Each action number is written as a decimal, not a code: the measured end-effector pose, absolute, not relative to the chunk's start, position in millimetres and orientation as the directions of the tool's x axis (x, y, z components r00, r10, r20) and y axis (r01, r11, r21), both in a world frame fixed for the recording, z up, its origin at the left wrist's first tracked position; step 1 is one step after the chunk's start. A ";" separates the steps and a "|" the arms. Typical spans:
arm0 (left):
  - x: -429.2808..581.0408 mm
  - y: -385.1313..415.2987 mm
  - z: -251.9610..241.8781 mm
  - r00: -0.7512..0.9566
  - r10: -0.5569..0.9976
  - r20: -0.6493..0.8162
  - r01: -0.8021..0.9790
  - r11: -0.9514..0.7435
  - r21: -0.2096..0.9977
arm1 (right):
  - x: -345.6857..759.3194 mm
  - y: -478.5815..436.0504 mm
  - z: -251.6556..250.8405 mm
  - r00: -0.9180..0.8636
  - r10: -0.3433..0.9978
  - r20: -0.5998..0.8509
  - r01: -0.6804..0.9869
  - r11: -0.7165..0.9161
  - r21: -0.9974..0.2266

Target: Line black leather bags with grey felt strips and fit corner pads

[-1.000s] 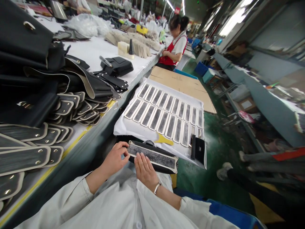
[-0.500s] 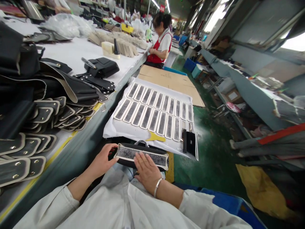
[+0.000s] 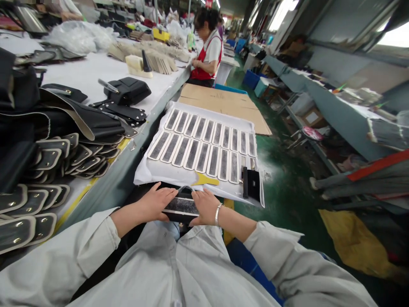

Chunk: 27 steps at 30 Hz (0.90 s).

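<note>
Between my two hands, close to my lap, is a small black bag with a dark grey panel (image 3: 181, 206) on its upward side. The panel is a long rectangle with a pale border. My left hand (image 3: 155, 204) grips the bag's left end, fingers on top and thumb toward me. At the right end my right hand (image 3: 207, 207), a bangle on its wrist, holds it likewise. A thin curved strap (image 3: 185, 187) shows just beyond the panel. Both ends of the bag are covered by my hands.
Ahead lies a white-covered board (image 3: 166, 172) with rows of pale-edged grey panels (image 3: 202, 158), a yellow piece (image 3: 207, 180) and a black case (image 3: 252, 184). The table on the left bears stacked black riveted pieces (image 3: 47, 230). A person in a red apron (image 3: 204, 59) works farther off.
My right hand has moved from lying flat on the panel to gripping the bag's right end. My left hand has shifted its hold at the left end.
</note>
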State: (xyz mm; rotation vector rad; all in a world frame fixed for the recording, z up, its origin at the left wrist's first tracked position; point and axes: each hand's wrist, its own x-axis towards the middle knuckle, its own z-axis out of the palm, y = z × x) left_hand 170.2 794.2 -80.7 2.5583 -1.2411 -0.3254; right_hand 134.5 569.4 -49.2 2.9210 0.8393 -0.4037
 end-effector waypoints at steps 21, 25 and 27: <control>192.7 828.4 -81.0 0.589 -0.792 -0.157 -0.661 -0.585 0.470 | 149.0 573.0 -45.2 0.793 0.516 -0.323 0.505 -0.854 -0.123; 195.6 828.8 -75.2 0.591 -0.786 -0.178 -0.596 -0.575 0.561 | 159.6 591.0 -41.4 0.767 0.495 -0.409 0.493 -0.862 -0.118; 191.8 827.7 -69.7 0.603 -0.773 -0.195 -0.554 -0.582 0.595 | 160.8 599.3 -42.4 0.750 0.481 -0.454 0.497 -0.863 -0.093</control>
